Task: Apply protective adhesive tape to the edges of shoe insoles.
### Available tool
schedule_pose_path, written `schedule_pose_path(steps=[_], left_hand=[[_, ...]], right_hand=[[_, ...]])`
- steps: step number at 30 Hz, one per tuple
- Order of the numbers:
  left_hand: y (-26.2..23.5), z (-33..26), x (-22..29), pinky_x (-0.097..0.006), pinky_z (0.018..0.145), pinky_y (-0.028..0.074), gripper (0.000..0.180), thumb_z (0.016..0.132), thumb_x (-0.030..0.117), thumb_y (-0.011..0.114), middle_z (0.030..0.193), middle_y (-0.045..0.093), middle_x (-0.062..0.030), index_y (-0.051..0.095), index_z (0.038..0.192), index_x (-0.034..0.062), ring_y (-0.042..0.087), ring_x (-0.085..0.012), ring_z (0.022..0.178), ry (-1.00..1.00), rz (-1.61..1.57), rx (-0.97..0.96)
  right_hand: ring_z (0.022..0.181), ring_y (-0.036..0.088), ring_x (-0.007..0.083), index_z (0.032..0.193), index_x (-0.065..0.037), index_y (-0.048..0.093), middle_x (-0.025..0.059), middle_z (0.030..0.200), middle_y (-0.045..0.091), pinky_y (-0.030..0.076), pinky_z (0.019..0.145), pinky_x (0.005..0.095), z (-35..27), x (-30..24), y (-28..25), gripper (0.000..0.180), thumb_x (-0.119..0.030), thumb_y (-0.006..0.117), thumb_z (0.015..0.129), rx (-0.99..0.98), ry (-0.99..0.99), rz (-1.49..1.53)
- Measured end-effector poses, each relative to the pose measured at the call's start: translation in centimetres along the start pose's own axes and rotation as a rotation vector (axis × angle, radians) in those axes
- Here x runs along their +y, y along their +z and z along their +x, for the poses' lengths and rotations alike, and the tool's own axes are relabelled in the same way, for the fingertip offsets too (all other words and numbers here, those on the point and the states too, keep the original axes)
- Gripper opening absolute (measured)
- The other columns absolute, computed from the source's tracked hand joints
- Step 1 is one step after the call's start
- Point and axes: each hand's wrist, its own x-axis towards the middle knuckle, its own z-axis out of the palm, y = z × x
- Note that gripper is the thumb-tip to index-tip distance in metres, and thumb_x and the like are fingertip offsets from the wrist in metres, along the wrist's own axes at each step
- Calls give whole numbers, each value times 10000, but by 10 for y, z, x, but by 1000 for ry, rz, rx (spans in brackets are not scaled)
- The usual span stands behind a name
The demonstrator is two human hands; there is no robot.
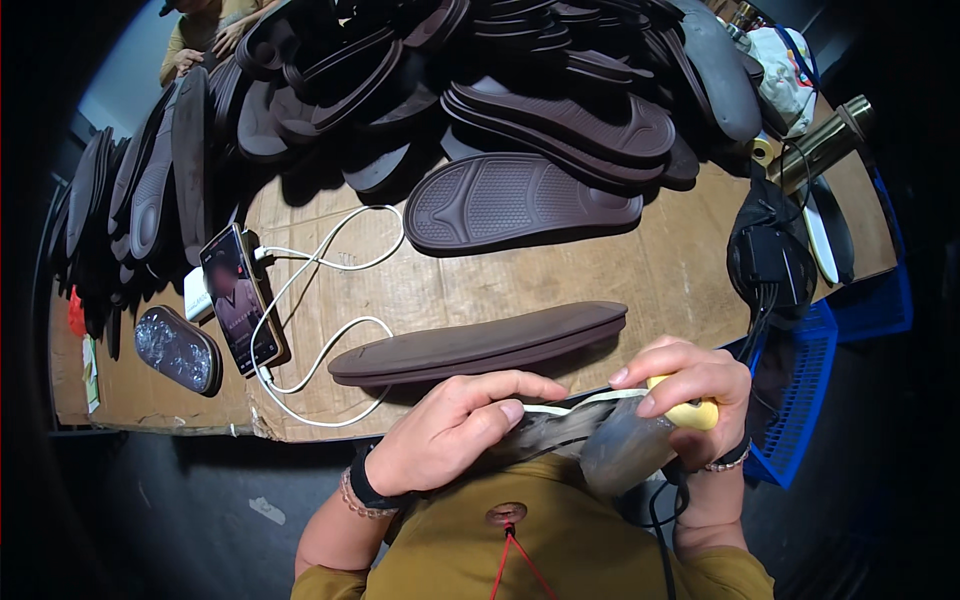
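My right hand is wrapped round a roll of clear film with a yellow core, held just off the table's near edge. Between my hands runs a pale-edged strip of clear film, pulled from the roll. My left hand has its thumb and index finger closing on the strip's other end; the remaining fingers are curled underneath and partly hidden. Just beyond my hands, a dark brown shoe sole lies lengthwise on the cardboard-covered table. Neither hand touches it.
Behind lies a patterned brown sole, below heaped soles. A phone with a white cable and a film-wrapped sole are left. A black pouch and blue crate are right. Another person is far left.
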Motion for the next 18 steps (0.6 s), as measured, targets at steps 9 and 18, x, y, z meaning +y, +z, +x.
schedule_pose_path(steps=[9, 18], left_hand=[[1, 1, -2, -213, 675, 433, 177, 997, 100, 631, 852, 647, 50, 720, 1110, -5, 519, -12, 757, -59, -257, 92], [4, 2, -6, -221, 690, 472, 142, 1000, 119, 692, 817, 655, 47, 727, 1028, -15, 541, -22, 753, -79, -224, 203]], right_hand=[[940, 743, 328, 965, -19, 781, 221, 1083, 770, 579, 842, 392, 2, 6, -2, 327, -323, 807, 846, 57, 21, 6], [935, 742, 322, 959, -17, 778, 224, 1088, 770, 580, 830, 387, 1, 8, -8, 316, -306, 792, 831, 53, 22, -33]])
